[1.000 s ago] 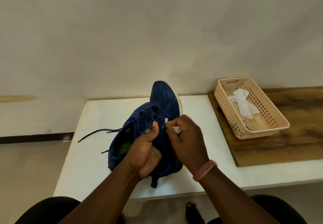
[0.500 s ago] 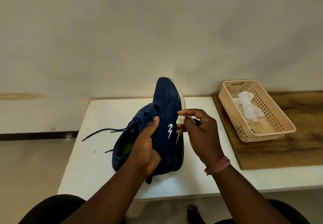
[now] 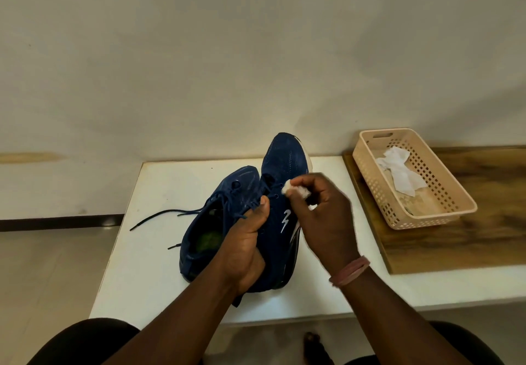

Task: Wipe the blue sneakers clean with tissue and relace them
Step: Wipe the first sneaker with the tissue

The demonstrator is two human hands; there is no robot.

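Two blue sneakers are on the white table (image 3: 159, 251). One blue sneaker (image 3: 284, 162) is tipped up with its toe pointing away, white logo facing me; my left hand (image 3: 244, 248) grips it at the laces and collar. The other sneaker (image 3: 205, 228) lies beside it on the left, its dark laces (image 3: 165, 214) trailing loose across the table. My right hand (image 3: 324, 216) pinches a small wad of white tissue (image 3: 296, 191) against the raised sneaker's side, just above the logo.
A beige perforated basket (image 3: 444, 214) holding crumpled white tissue (image 3: 398, 171) stands on a wooden board (image 3: 484, 239) to the right of the table. A plain wall rises behind. My legs show below the table's front edge.
My right hand moved off the sneaker to the right, then came back and now presses the tissue onto the upper above the logo. My left hand keeps its grip.
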